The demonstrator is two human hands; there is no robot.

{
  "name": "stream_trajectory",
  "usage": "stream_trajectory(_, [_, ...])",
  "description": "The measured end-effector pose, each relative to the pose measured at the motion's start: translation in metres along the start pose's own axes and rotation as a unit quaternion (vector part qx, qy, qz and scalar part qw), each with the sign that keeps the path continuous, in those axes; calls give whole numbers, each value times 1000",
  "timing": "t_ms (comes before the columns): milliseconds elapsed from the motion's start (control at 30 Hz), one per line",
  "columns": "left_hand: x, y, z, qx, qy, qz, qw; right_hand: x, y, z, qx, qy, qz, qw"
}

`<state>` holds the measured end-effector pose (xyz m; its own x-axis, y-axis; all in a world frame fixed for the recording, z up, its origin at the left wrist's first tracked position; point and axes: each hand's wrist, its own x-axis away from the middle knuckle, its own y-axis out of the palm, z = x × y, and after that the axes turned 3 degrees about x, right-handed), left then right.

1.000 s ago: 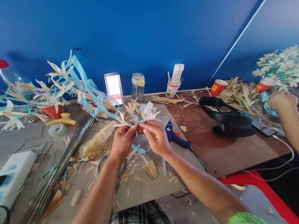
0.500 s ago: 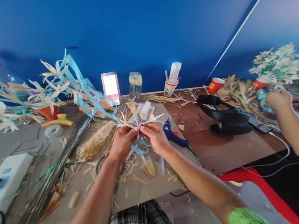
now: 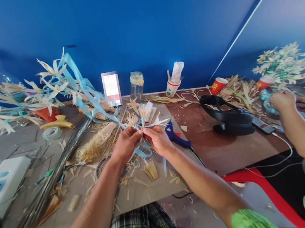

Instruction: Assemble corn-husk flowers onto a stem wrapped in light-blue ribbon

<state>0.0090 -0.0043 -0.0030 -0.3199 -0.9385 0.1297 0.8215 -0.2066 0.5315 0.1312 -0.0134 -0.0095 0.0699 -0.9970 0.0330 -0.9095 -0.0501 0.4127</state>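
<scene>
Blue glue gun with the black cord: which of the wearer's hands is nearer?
Right. The right hand is just left of the glue gun; the left hand is farther left.

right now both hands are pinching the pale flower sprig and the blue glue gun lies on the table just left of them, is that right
Not quite: the blue glue gun lies on the table just right of them, as the head view shows. The left hand and right hand are indeed pinching the pale flower sprig.
</scene>
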Motion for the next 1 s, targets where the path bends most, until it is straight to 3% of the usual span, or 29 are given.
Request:
stream_trajectory(433, [4, 0, 3, 55, -3, -40, 998, -4, -6, -9, -57, 21, -7, 998])
stream_trajectory(767, [3, 1, 1, 23, 48, 2, 999, -8, -6, -5, -51, 6, 14, 999])
stream_trajectory(1000, [4, 2, 6, 56, 63, 24, 996, -6, -10, -6, -43, 23, -49, 998])
